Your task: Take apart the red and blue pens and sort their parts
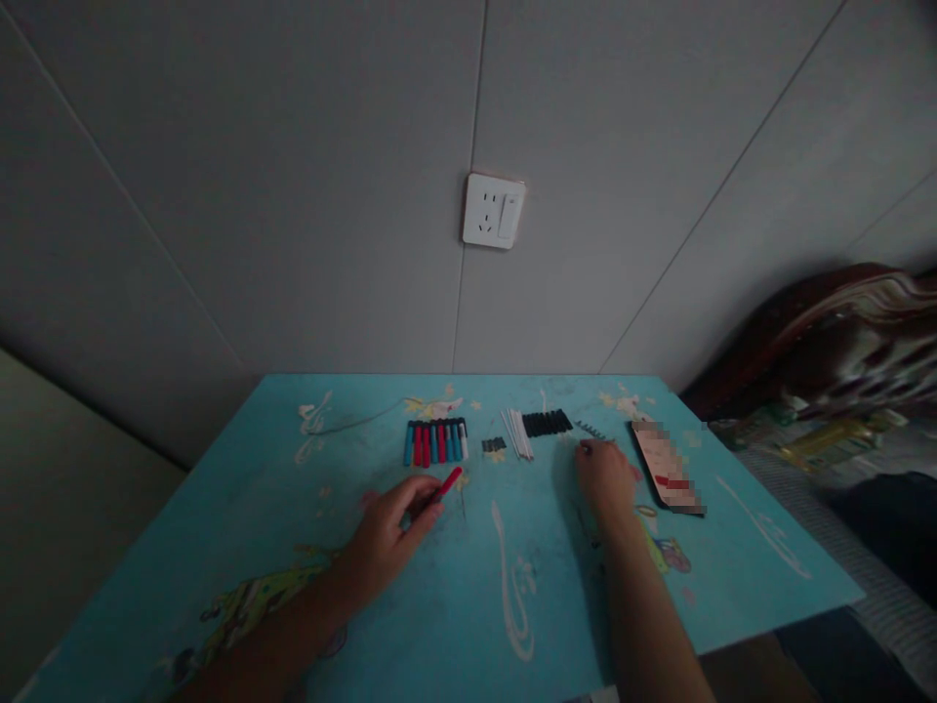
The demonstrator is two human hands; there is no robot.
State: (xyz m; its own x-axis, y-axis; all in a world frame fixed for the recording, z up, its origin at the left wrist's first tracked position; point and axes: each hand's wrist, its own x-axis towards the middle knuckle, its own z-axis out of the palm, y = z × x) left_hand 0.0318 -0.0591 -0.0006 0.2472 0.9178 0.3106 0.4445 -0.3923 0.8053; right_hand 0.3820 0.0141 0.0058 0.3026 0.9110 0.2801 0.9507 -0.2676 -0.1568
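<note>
My left hand [405, 516] is closed around a red pen barrel [452, 480], whose far end points up and to the right. My right hand [606, 471] rests low over the table with its fingertips pinched together. A small dark bit shows at those fingertips, too small to name. Just beyond them lies a row of small dark parts [590, 430]. Left of that are a row of black pieces [548, 423], thin white sticks [518, 434] and a few short dark pieces [494, 444]. Several red, blue and white pen barrels with dark tops [436, 442] line up beyond my left hand.
The light blue patterned table [454, 605] stands against a grey panelled wall. A phone-like slab [668, 469], partly blurred, lies to the right of my right hand. A white wall socket [493, 211] is above. Bottles [835, 441] and a carved wooden headboard [841, 332] are at far right.
</note>
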